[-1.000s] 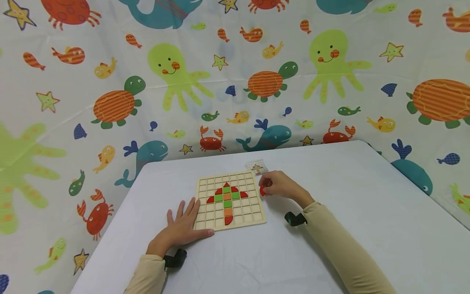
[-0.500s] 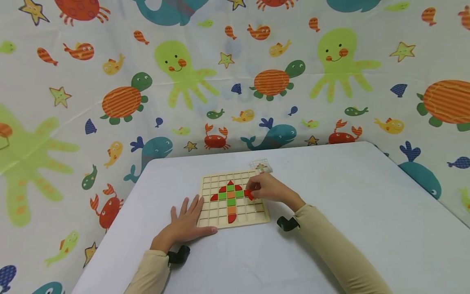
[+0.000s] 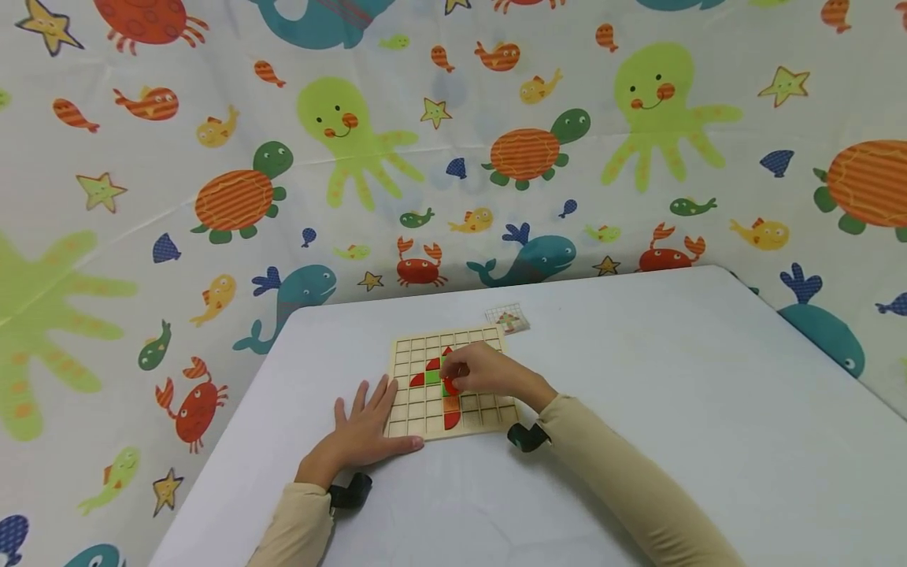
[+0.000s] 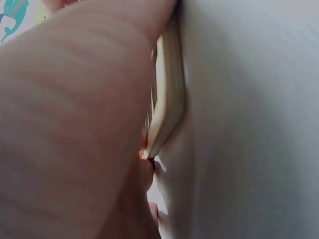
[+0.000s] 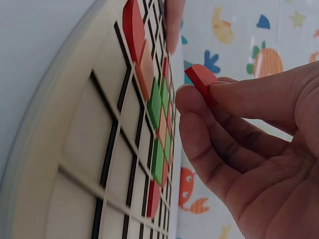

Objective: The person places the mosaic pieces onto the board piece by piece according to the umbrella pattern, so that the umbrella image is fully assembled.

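A wooden grid board (image 3: pixel 418 420) lies on the table, with red, green and orange tiles set in an arrow-like pattern. My right hand (image 3: pixel 489 372) is over its middle and covers part of that pattern. Between thumb and index finger it pinches a red tile with one rounded side (image 5: pixel 203 81), held off the board in the right wrist view. My left hand (image 3: pixel 360 435) rests with spread fingers on the board's left edge, its thumb along the near edge. On the board a red tile (image 5: pixel 133 31), an orange tile (image 5: pixel 144 69) and a green tile (image 5: pixel 154 103) sit in a row.
A small pattern card (image 3: pixel 507 319) with a printed grid lies just behind the board's far right corner. The white table (image 3: pixel 673 378) reaches to a curtain (image 3: pixel 453 165) printed with sea animals. Each wrist wears a dark camera.
My right hand has carried the red tile leftward, from beside the board's right edge to over its middle. The left hand stays on the board's left edge.
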Available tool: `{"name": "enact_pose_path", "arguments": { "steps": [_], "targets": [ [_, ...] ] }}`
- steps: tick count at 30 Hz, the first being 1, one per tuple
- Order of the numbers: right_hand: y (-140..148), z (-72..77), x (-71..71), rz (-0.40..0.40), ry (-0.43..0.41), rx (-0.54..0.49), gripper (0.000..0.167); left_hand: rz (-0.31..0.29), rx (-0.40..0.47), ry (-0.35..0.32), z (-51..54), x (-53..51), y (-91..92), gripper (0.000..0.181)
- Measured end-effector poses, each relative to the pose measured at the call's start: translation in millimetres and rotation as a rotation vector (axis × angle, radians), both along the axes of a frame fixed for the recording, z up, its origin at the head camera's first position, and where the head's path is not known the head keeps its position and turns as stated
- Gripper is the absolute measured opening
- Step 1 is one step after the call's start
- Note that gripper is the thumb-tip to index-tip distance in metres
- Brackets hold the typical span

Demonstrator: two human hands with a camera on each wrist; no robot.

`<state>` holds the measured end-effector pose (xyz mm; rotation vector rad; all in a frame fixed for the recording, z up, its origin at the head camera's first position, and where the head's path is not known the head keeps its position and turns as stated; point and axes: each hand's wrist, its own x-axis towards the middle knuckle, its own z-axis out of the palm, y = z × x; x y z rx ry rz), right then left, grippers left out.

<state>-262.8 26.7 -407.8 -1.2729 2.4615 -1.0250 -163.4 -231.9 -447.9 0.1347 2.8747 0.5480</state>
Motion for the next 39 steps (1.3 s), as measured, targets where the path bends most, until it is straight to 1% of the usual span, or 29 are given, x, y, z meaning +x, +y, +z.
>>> {"name": "enact_pose_path", "arguments": {
  "steps": [4,9,15,19,25,31,39],
  "targets": [
    [-11.4,1.3,6.5,0.031,0.002,0.003,0.02,-0.002,0.003,0.004,0.9,0.2,-0.3,0.127],
    [-22.4,-3.0,13.2,0.063,0.002,0.016,0.021,-0.006,0.007,0.004,2.7,0.7,-0.7,0.127],
    [-29.6,-10.3,19.3,0.061,0.013,0.069,0.018,-0.012,0.007,0.0,0.1,-1.3,-1.7,0.126],
    [-32.3,-13.2,22.2,0.063,0.015,0.084,0.018,-0.01,0.006,-0.008,-0.9,-2.2,-1.9,0.127],
    [-34.4,-12.3,23.9,0.072,0.043,0.095,0.017,-0.012,0.012,-0.007,-0.7,-4.4,-3.2,0.127],
    [-34.9,-11.2,25.6,0.082,0.073,0.124,0.017,-0.016,0.016,-0.004,-1.1,-3.7,-4.3,0.126],
    [-37.8,-17.0,24.2,0.121,0.109,0.17,0.017,-0.016,0.022,-0.002,-1.0,-2.2,-4.2,0.126]
  ]
}}
